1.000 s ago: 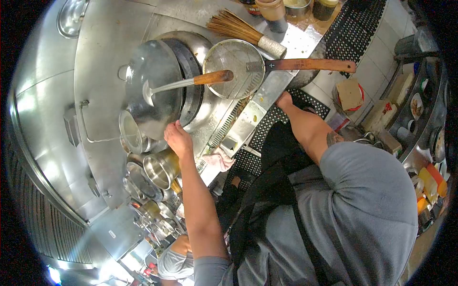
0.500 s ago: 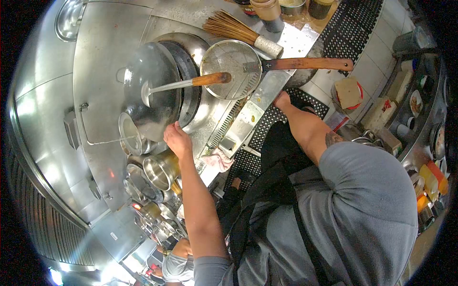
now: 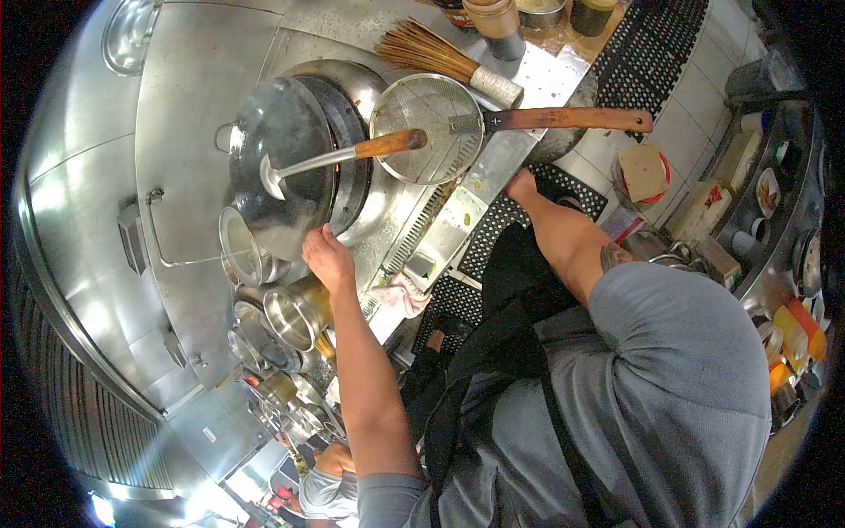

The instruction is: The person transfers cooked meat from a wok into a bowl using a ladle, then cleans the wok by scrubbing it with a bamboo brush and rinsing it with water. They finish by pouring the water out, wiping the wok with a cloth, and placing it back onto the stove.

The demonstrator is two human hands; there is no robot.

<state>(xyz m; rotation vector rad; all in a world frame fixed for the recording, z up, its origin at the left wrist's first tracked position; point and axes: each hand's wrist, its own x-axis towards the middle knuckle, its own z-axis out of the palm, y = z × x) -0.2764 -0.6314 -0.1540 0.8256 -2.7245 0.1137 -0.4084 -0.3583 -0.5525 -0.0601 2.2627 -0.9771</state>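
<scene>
The dark wok [image 3: 282, 150] sits on the burner ring [image 3: 356, 167] with faint haze over its inside. My left hand [image 3: 328, 257] is closed at the wok's near rim, thumb uppermost; the exact hold is partly hidden. A ladle [image 3: 343, 156] with a wooden handle end reaches over the wok, its metal bowl inside, and neither hand touches it. My right hand [image 3: 521, 185] is low by the counter's front edge, its fingers out of sight. Between the hands, a round mesh strainer [image 3: 414, 123] with a long wooden handle lies across the stove top.
A bamboo brush [image 3: 431, 57] and sauce containers [image 3: 495, 26] stand beyond the strainer. A spout [image 3: 207, 260] reaches to a pot with a strainer [image 3: 242, 251]. A steel pot [image 3: 295, 319] and cloth [image 3: 403, 297] are nearby. Another person [image 3: 330, 484] is at lower left.
The ladle's bowl has shifted slightly and shows more clearly, and the wok's inside looks hazier. Both my hands remain in nearly the same places.
</scene>
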